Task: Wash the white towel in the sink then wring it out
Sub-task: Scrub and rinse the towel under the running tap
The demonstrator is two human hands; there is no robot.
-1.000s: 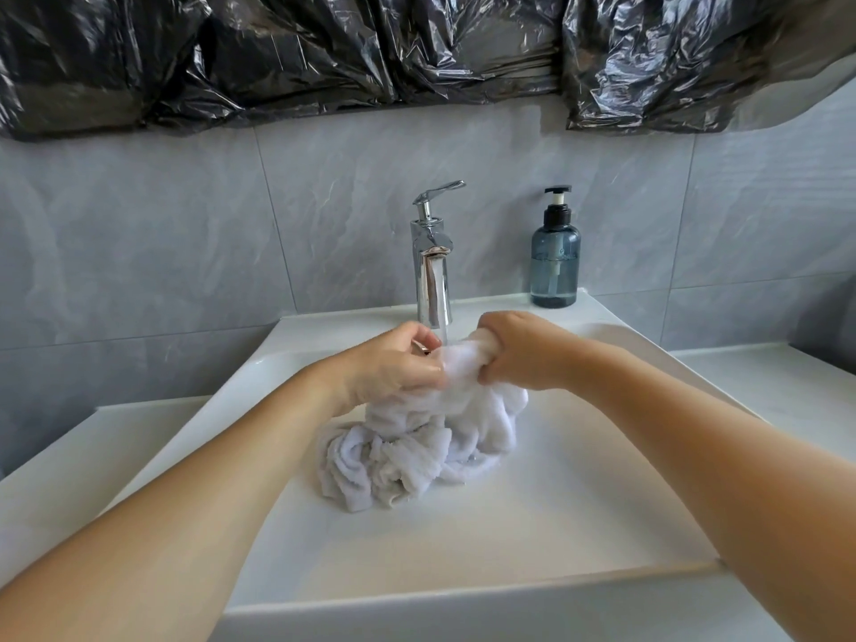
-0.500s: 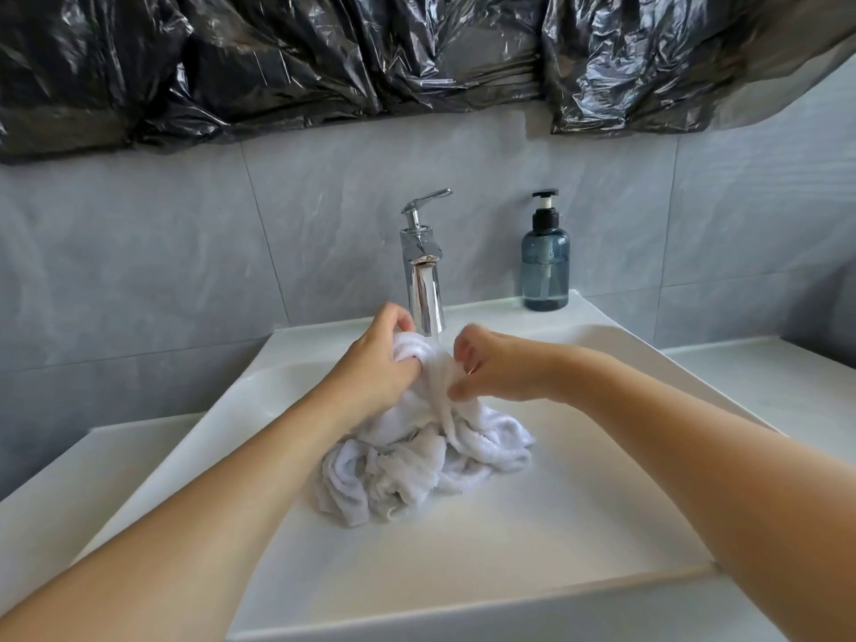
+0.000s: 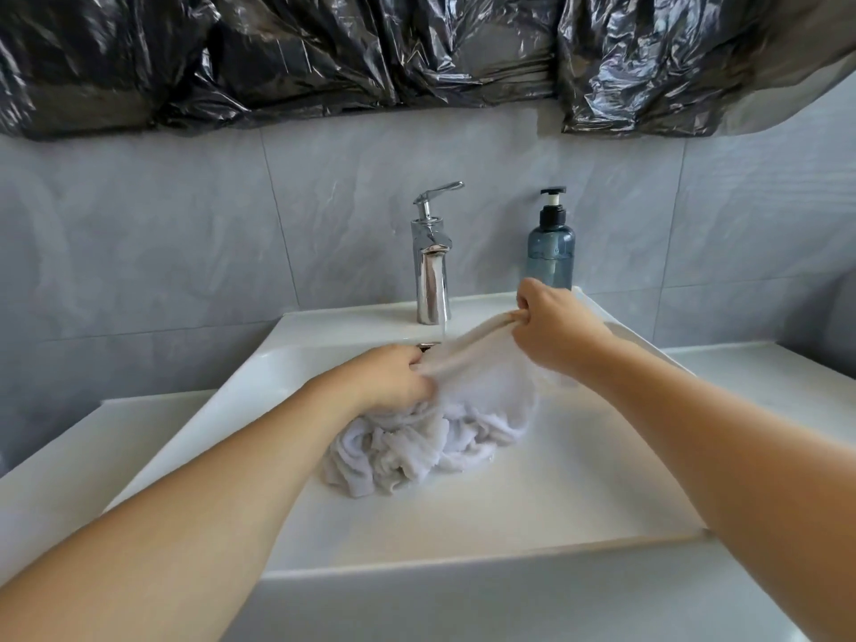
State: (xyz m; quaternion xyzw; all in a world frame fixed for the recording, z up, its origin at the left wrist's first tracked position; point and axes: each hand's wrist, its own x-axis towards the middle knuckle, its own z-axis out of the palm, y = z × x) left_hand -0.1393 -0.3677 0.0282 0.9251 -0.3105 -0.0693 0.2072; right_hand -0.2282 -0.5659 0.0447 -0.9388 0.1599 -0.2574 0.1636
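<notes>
Both my hands gripped white towel point(image 3: 444, 424) in sink point(image 3: 532, 512) under chrome faucet point(image 3: 431, 271): left hand point(image 3: 393, 382), right hand point(image 3: 556, 331) fingers curled, pinching one stretched edge between them.

We see soft, even daylight, brightest at right; glare glints on the black plastic sheeting point(image 3: 324, 53) and chrome faucet point(image 3: 431, 271). Wide-angle bending curves the edges; shadows stay faint.

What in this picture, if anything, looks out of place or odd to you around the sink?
The crumpled black plastic sheeting stretched across the wall above the grey tiles stands out: it hides whatever is behind it. The faucet and soap bottle stand upright, and nothing looks spilled or damaged.
</notes>
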